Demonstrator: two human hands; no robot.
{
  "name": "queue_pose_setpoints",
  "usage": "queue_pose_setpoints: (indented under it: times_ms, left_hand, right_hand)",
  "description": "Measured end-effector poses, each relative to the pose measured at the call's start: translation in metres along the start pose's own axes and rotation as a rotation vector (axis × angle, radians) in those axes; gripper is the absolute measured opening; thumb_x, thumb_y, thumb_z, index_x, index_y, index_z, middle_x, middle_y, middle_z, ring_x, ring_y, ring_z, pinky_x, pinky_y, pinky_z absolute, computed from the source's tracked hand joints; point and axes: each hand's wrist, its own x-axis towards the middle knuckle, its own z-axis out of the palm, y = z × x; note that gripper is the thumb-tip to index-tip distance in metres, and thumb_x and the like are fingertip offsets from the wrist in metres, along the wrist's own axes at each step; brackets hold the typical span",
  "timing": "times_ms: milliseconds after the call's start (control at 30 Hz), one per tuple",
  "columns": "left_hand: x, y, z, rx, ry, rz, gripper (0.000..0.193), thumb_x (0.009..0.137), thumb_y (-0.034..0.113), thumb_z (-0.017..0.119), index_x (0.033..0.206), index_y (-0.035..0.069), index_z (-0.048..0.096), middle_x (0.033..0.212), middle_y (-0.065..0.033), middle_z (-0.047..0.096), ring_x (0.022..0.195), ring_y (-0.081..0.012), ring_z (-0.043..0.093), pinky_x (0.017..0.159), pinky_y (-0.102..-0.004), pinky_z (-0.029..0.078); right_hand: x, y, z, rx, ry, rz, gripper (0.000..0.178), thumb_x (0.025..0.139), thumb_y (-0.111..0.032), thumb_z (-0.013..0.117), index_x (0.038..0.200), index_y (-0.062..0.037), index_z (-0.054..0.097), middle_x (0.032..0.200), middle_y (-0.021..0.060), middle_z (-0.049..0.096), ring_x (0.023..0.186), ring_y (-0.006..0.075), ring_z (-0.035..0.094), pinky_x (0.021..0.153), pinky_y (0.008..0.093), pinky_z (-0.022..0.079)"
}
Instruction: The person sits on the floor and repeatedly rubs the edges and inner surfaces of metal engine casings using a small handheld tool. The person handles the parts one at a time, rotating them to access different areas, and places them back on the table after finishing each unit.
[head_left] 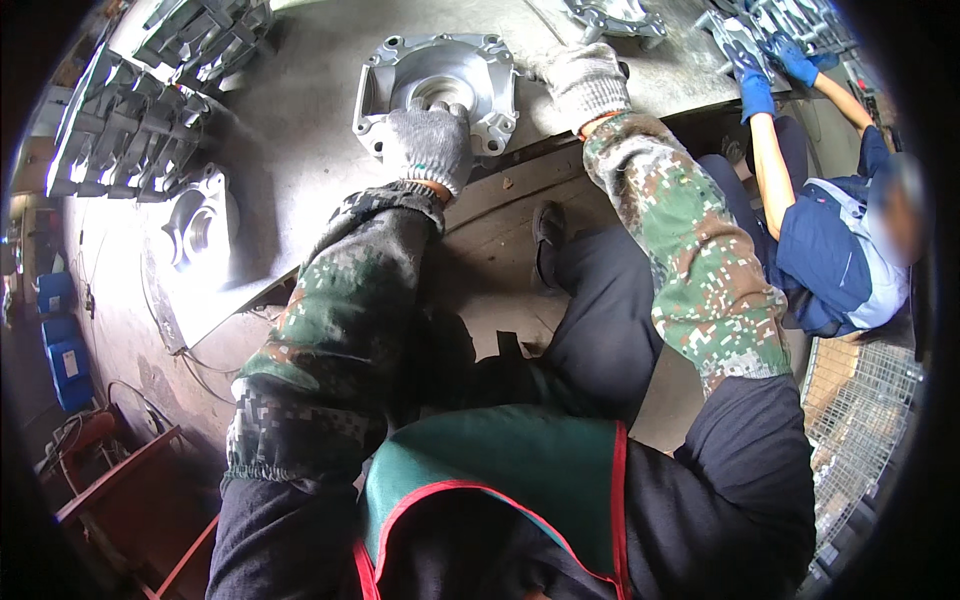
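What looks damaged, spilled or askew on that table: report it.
Nothing stands out. The metal casting under the left hand lies flat on the table. Another casting sits apart from the stacked castings, in strong glare that hides fine flaws.

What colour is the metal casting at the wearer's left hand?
The casting is silver-grey; it shows in the head view.

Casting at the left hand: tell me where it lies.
In the head view, the casting lies on the grey table near the top, just left of centre, between the stacked castings and the gloved right hand.
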Motion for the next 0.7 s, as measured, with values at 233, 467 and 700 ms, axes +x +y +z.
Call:
queue_pose_setpoints:
  times_ms: [233, 467, 700]
  left_hand:
    - [0.005, -0.001, 0.009, 0.039, 0.036, 0.019, 0.023, 0.08, 0.014, 0.061, 0.1, 0.013, 0.072, 0.104, -0.013, 0.07, 0.099, -0.0339, 0.066, 0.083, -0.0463, 0.051]
    - [0.001, -0.004, -0.003, 0.068, -0.011, 0.001, 0.023, 0.08, 0.016, 0.062, 0.101, 0.012, 0.071, 0.104, -0.0119, 0.07, 0.101, -0.0319, 0.065, 0.085, -0.0454, 0.051]
    - [0.006, 0.005, 0.013, 0.029, -0.023, 0.012, 0.028, 0.078, 0.021, 0.067, 0.105, 0.012, 0.07, 0.106, -0.0117, 0.07, 0.106, -0.0306, 0.064, 0.087, -0.0444, 0.05]
  right_hand:
    - [-0.012, -0.016, -0.021, 0.026, 0.094, 0.112, 0.034, 0.074, -0.016, 0.063, 0.107, -0.016, 0.069, 0.092, 0.0092, 0.071, 0.09, 0.0262, 0.068, 0.073, 0.0429, 0.053]
    - [-0.006, -0.023, -0.018, 0.136, -0.009, 0.134, 0.025, 0.084, -0.016, 0.058, 0.106, -0.0146, 0.069, 0.094, 0.012, 0.071, 0.09, 0.0293, 0.069, 0.074, 0.0441, 0.055]
    - [-0.016, -0.015, -0.001, 0.618, -0.476, 0.172, 0.028, 0.085, -0.011, 0.062, 0.113, -0.0132, 0.068, 0.103, 0.0106, 0.071, 0.09, 0.0267, 0.068, 0.082, 0.0374, 0.054]
